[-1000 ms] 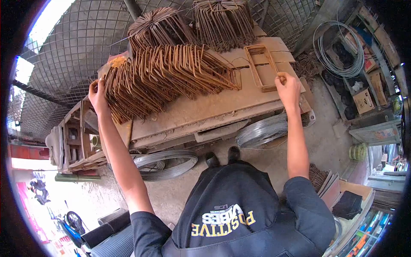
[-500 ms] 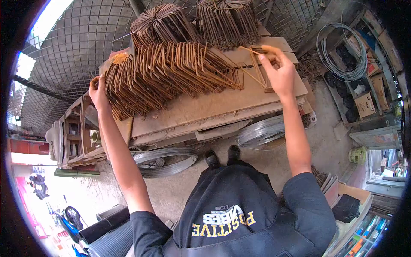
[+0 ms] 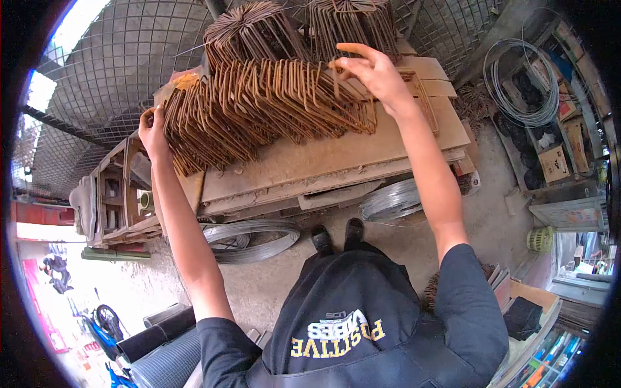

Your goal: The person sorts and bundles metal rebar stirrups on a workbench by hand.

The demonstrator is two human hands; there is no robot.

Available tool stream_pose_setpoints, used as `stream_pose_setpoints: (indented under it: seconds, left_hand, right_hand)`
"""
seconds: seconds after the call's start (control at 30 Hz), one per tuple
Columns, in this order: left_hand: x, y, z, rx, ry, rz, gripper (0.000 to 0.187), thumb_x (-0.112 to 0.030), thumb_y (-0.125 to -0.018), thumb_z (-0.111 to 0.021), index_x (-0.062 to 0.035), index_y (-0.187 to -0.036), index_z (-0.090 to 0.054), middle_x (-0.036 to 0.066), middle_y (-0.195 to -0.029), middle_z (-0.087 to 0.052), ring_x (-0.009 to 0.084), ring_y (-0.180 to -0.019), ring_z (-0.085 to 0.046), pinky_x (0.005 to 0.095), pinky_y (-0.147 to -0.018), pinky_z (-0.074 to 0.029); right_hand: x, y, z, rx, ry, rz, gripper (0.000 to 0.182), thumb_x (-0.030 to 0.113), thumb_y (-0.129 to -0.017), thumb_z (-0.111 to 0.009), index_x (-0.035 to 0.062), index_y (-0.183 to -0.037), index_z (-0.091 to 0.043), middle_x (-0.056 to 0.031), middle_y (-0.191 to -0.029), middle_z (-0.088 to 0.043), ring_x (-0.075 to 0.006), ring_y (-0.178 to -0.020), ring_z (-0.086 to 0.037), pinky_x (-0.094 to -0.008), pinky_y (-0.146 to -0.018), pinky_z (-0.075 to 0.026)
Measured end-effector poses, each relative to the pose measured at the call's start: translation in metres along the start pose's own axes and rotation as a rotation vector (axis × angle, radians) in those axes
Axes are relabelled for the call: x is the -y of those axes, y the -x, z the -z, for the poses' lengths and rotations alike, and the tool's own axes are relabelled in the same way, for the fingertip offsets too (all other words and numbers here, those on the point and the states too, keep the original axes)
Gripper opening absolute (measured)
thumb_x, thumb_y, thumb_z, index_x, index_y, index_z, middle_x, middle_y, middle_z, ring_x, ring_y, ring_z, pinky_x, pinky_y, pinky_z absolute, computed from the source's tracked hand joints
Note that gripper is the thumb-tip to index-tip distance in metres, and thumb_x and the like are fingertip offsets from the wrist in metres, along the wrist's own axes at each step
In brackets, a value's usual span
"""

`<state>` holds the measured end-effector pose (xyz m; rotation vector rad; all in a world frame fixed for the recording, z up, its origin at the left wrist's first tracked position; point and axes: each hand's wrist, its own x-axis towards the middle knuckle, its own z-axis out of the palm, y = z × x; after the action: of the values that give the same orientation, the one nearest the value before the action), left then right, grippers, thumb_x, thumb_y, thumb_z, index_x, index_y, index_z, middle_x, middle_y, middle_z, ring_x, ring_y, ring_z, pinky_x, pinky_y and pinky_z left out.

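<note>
A long row of rusty steel stirrups (image 3: 259, 107), bars bent into frames, leans over on the workbench (image 3: 310, 165). At the row's left end, my left hand (image 3: 154, 136) has its fingers curled against the last stirrups; the fingertips are partly hidden. My right hand (image 3: 375, 77) is over the row's right end, pinching a stirrup (image 3: 336, 87) between thumb and fingers, the index finger partly raised. To the right of that hand, a few loose stirrups (image 3: 424, 107) lie flat on the board.
Two more stirrup bundles (image 3: 255, 29) stand behind the row, against the wire mesh (image 3: 142, 58). Wire coils (image 3: 255, 240) lie on the floor under the bench's front edge. A hanging wire coil (image 3: 522, 81) and shelves (image 3: 553, 161) are at right. Rolled mesh (image 3: 171, 362) lies at lower left.
My right hand has moved left with a stirrup, from above the loose ones to the row's right end. My left hand stays at the left end.
</note>
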<state>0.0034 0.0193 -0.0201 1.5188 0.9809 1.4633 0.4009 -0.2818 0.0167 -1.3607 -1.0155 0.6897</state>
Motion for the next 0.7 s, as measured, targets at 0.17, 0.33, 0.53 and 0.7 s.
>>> stream_pose_setpoints:
  seconds: [0.17,0.33,0.53,0.7]
  left_hand:
    - [0.003,-0.001,0.002,-0.001,-0.010,0.006,0.025,-0.022,-0.097,-0.077,-0.0010,-0.107,-0.067,0.003,-0.096,-0.068,0.0106,-0.086,-0.060,0.0258,-0.079,-0.049]
    - [0.004,-0.001,0.003,0.005,-0.002,0.015,0.026,-0.024,-0.096,-0.078,-0.0019,-0.106,-0.068,0.005,-0.100,-0.070,0.0119,-0.091,-0.063,0.0274,-0.083,-0.050]
    - [0.001,0.000,0.000,0.001,0.037,0.045,0.024,-0.021,-0.097,-0.077,-0.0013,-0.107,-0.067,0.004,-0.099,-0.069,0.0115,-0.088,-0.063,0.0272,-0.081,-0.051]
    - [-0.002,0.003,-0.001,-0.014,0.020,0.027,0.025,-0.022,-0.096,-0.077,-0.0011,-0.107,-0.067,0.003,-0.097,-0.069,0.0102,-0.085,-0.062,0.0249,-0.079,-0.050]
  right_hand:
    - [-0.010,-0.011,-0.009,0.062,0.210,-0.051,0.053,0.030,-0.100,-0.070,0.0003,-0.141,-0.057,-0.0119,-0.109,-0.077,-0.0145,-0.094,-0.072,-0.0336,-0.086,-0.056]
    - [-0.037,-0.001,0.012,0.022,0.375,-0.027,0.033,0.023,-0.096,-0.069,0.0049,-0.124,-0.071,-0.0122,-0.109,-0.077,-0.0200,-0.096,-0.073,-0.0355,-0.087,-0.056]
    - [-0.014,0.039,0.005,0.344,0.772,-0.084,0.041,0.022,-0.093,-0.071,0.0053,-0.130,-0.069,-0.0168,-0.116,-0.074,-0.0278,-0.107,-0.069,-0.0411,-0.102,-0.051]
    - [-0.005,0.051,0.001,0.261,0.831,-0.151,0.046,0.034,-0.090,-0.075,0.0101,-0.129,-0.071,-0.0166,-0.116,-0.075,-0.0311,-0.109,-0.069,-0.0409,-0.113,-0.033]
